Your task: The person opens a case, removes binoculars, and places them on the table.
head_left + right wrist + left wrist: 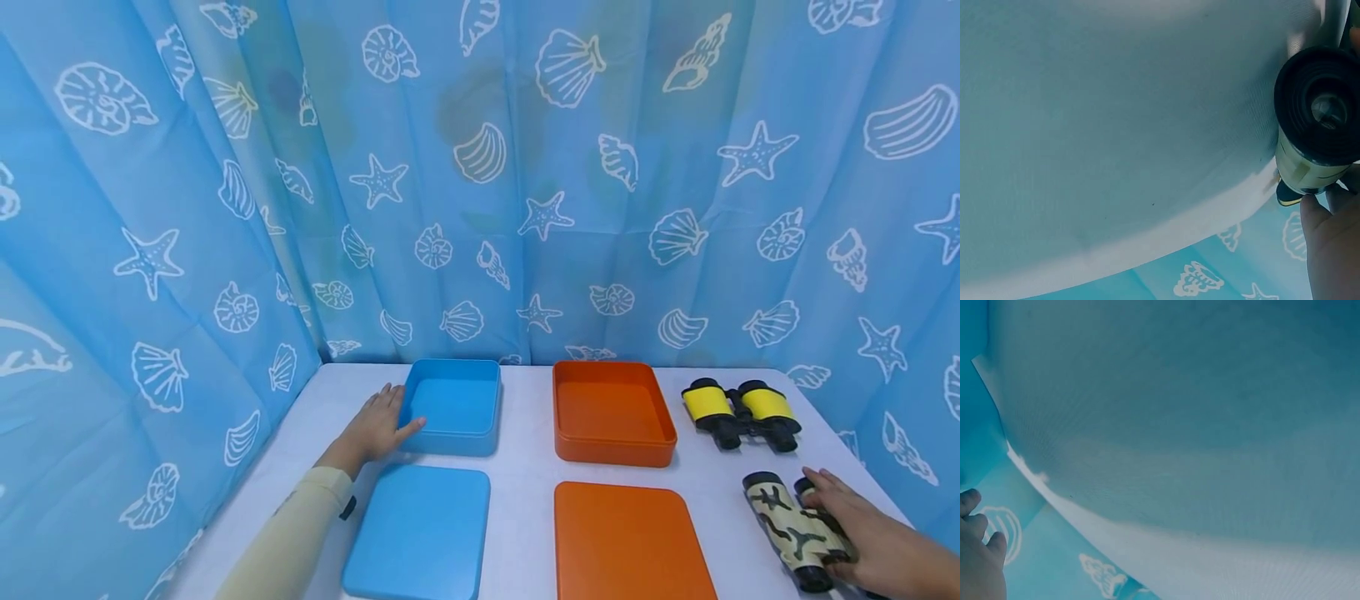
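Note:
My left hand rests at the left side of an open light-blue box, its fingers extended along the side and the thumb over the front rim. In the left wrist view only part of that hand shows, at the lower left edge. At the right of the table, my right hand grips the right barrel of camouflage binoculars. One round black end of the binoculars faces the right wrist camera, with fingers of the right hand against the barrel.
A flat blue lid lies before the blue box. To the right stand an open orange box and its orange lid. Yellow-and-black binoculars lie behind the camouflage pair. A blue seashell-patterned curtain surrounds the white table.

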A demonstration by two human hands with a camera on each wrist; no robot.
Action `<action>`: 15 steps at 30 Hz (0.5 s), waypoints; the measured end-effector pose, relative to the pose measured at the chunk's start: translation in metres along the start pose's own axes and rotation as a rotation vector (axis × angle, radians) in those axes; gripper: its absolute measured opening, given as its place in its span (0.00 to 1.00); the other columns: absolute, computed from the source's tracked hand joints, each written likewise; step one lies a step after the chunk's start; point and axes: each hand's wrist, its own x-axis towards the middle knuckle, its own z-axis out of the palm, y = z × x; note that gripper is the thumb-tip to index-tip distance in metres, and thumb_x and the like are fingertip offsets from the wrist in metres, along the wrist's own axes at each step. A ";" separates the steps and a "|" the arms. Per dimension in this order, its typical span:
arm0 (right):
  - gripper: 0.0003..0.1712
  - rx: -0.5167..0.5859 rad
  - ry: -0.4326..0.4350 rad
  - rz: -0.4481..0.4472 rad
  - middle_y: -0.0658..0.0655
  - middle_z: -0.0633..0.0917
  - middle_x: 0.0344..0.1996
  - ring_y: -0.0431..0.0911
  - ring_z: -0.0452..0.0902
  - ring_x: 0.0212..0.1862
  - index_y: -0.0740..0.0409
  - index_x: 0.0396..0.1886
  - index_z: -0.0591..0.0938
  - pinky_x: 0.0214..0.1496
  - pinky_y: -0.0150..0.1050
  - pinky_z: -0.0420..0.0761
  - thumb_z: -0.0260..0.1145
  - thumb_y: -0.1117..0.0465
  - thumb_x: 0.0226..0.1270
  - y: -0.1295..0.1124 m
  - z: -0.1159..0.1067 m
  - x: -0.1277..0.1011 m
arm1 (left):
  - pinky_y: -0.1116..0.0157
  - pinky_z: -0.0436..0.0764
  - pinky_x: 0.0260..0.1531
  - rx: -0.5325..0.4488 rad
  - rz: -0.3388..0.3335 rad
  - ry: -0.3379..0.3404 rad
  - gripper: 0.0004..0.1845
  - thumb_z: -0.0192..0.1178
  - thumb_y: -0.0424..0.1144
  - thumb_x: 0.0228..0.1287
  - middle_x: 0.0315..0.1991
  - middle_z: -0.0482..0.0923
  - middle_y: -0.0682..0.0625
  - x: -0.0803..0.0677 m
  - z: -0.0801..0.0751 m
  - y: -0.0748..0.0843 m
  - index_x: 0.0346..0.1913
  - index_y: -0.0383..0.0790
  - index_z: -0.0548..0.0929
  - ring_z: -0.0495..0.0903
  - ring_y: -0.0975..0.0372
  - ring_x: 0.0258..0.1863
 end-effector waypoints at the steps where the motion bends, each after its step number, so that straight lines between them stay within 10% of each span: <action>1: 0.49 0.003 -0.003 0.003 0.81 0.50 0.67 0.79 0.39 0.67 0.69 0.61 0.67 0.51 0.80 0.55 0.76 0.53 0.37 0.001 0.000 0.001 | 0.47 0.48 0.70 0.003 -0.001 -0.002 0.50 0.40 0.71 0.67 0.76 0.50 0.40 0.000 0.000 0.000 0.76 0.34 0.49 0.43 0.46 0.75; 10: 0.49 -0.040 -0.002 0.000 0.78 0.55 0.67 0.78 0.47 0.65 0.63 0.57 0.73 0.50 0.78 0.61 0.79 0.51 0.30 -0.006 -0.006 0.007 | 0.43 0.50 0.68 -0.013 -0.033 -0.040 0.53 0.38 0.75 0.63 0.75 0.49 0.38 -0.002 -0.007 0.000 0.77 0.35 0.49 0.45 0.44 0.74; 15: 0.49 -0.045 0.004 -0.041 0.82 0.59 0.64 0.80 0.53 0.62 0.65 0.63 0.70 0.47 0.78 0.65 0.77 0.47 0.43 -0.021 -0.032 0.013 | 0.36 0.57 0.63 -0.091 -0.081 -0.019 0.53 0.45 0.74 0.61 0.74 0.52 0.35 -0.011 -0.012 0.001 0.77 0.37 0.52 0.49 0.39 0.72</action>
